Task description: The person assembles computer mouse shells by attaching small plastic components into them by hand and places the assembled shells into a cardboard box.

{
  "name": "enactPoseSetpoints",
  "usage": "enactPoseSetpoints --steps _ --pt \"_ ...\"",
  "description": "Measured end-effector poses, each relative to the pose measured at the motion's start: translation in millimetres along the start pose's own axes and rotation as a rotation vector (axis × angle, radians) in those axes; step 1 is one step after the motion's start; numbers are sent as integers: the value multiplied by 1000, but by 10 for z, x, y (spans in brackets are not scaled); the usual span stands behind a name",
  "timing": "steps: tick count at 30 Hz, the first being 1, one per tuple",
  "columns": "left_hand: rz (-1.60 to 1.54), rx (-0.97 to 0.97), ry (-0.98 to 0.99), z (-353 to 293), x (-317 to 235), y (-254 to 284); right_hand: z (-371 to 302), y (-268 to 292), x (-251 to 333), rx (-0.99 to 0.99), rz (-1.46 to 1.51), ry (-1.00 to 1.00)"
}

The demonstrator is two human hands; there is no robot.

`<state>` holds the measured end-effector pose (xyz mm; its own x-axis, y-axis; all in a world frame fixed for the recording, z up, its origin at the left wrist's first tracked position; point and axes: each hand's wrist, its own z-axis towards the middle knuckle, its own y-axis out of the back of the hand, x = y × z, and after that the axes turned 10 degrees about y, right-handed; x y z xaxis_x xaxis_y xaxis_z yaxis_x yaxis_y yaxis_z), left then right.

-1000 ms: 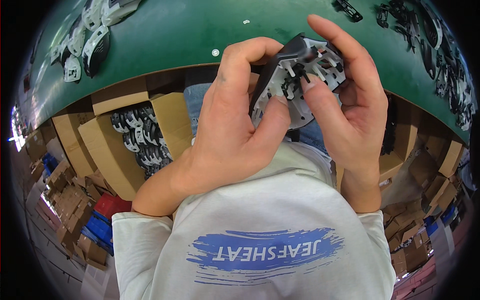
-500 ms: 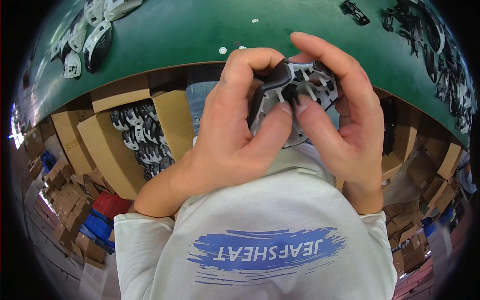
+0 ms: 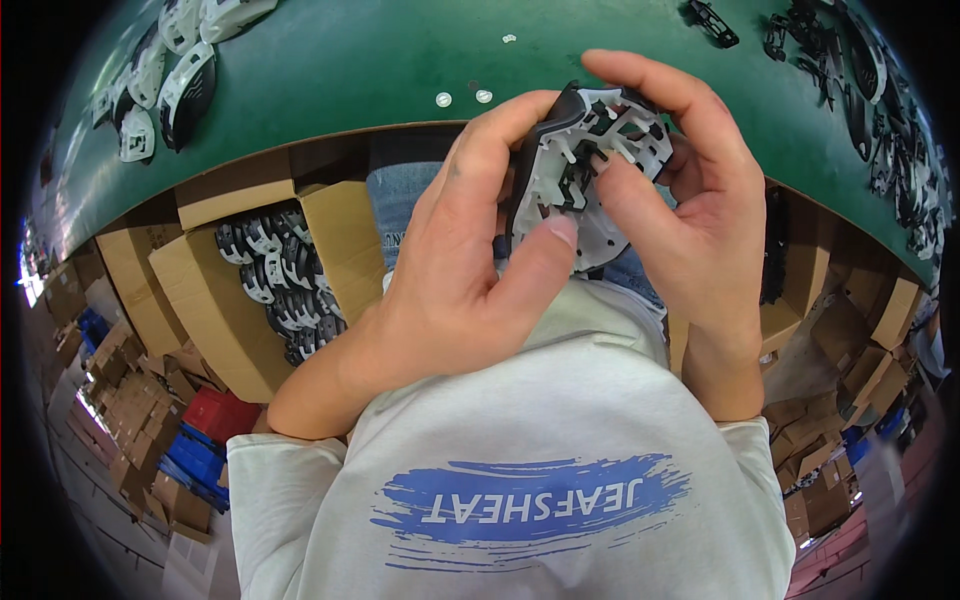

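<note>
A curved plastic shell point(image 3: 600, 230), white inside with a dark outer edge, is held between my hands above the near edge of the table. Its hollow side, with ribs and posts, faces me. My left hand point(image 3: 470, 240) grips the shell's left side, fingers behind it and thumb on the lower inside. A small black plastic piece point(image 3: 573, 188) sits within the shell. My right hand point(image 3: 700, 240) has its thumb pressed inside against or beside that piece, while its fingers curl round the right side. The right fingertips' contact is partly hidden.
White-and-black shells point(image 3: 188, 95) lie at the table's far left. Black plastic parts point(image 3: 815, 50) are spread at the far right. Small white discs point(image 3: 444, 100) rest on the green table point(image 3: 350, 70). Below left, an open carton point(image 3: 215, 300) holds more shells; another carton point(image 3: 805, 280) stands right.
The shell has risen slightly and turned, so more of its inside shows. My left thumb has drawn down from the black piece. My right thumb stays inside the shell.
</note>
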<state>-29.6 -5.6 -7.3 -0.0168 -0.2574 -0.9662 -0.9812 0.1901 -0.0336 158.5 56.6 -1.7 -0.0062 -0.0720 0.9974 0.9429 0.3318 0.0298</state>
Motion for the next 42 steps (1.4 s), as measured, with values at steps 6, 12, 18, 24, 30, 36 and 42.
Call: enactPoseSetpoints --steps 6,12,18,24,30,36,42 --pt "173 -265 -32 94 173 -8 22 -47 21 89 263 -174" --pt "245 -261 30 83 170 -10 -119 -232 -141 99 -93 -17" --pt "312 -363 -185 84 340 -27 -102 -356 -85 105 -117 -56" --pt "240 -256 -44 42 296 -30 -198 -380 -100 14 136 52" --pt "238 -284 -107 93 331 -80 -254 -345 -124 30 359 115" --pt "281 -217 -30 126 -20 40 -125 -150 -21 108 437 76" --pt "-435 80 373 -8 -246 239 38 -200 15 105 -78 94"
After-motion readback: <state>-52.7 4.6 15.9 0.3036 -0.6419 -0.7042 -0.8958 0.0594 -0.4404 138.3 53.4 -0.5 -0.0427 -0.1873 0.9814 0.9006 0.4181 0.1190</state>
